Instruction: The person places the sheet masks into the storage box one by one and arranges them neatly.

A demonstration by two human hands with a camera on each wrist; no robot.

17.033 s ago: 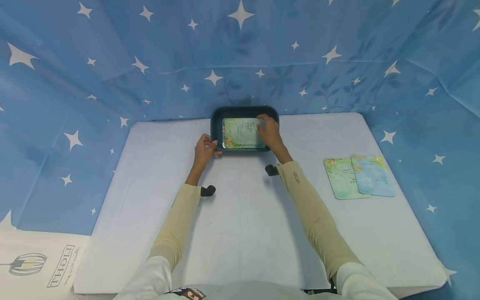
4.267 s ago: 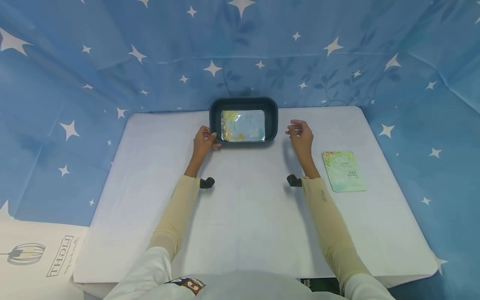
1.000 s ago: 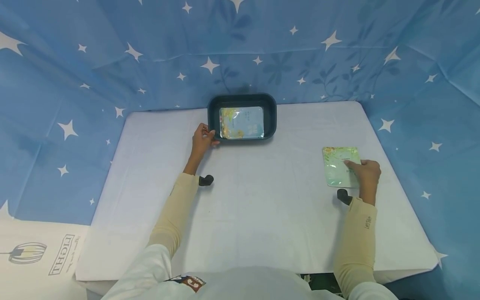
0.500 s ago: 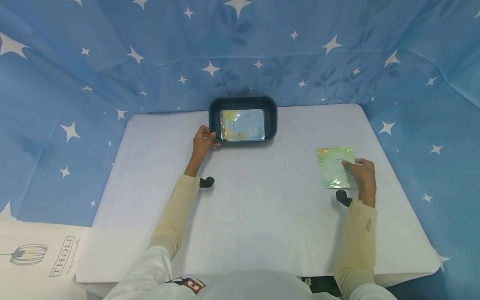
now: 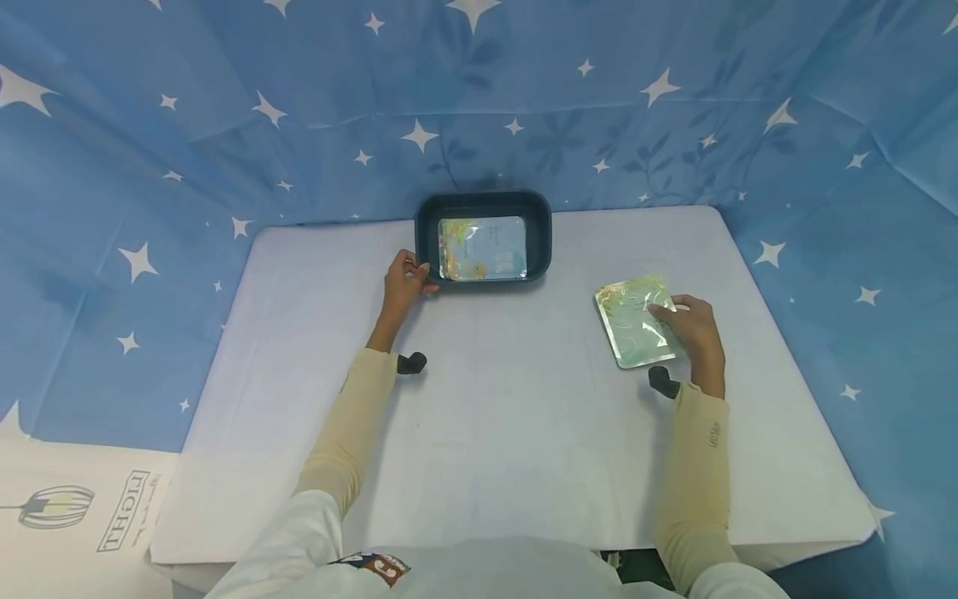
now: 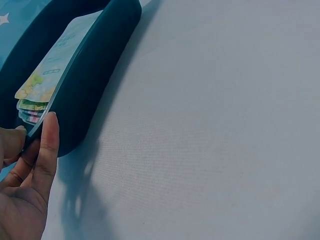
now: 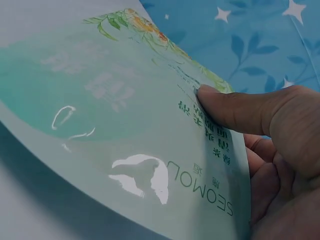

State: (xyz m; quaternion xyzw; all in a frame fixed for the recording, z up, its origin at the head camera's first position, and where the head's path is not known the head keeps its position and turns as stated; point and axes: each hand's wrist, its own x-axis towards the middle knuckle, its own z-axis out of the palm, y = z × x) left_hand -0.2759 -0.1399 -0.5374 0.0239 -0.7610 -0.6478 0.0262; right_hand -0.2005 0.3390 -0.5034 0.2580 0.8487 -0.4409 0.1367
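My left hand [image 5: 402, 284] pinches the near left corner of a dark green plastic tray [image 5: 540, 241] at the table's back edge. In the left wrist view the thumb is at the tray's rim and the fingers are against its outer side. Several flat sheet mask packets are stacked inside, a blue one [image 5: 488, 248] on top. To the right, my right hand [image 5: 694, 331] holds a green sheet mask packet [image 5: 624, 320] by its right edge, thumb on the printed face. The right wrist view shows this packet [image 7: 125, 130] raised and slightly bowed, a shadow below it.
A white cloth covers the table [image 5: 494, 441]. Blue star-printed curtain [image 5: 337, 108] hangs directly behind the tray and along both sides. A pale printed cloth [image 5: 82, 516] lies at the lower left. Small black wrist devices [image 5: 412, 363] stick out from both cuffs.
Earlier the blue packet went from the table's right side into the tray. Since then my right hand has gripped the green packet, lifted it and moved it left. My left hand stays on the tray.
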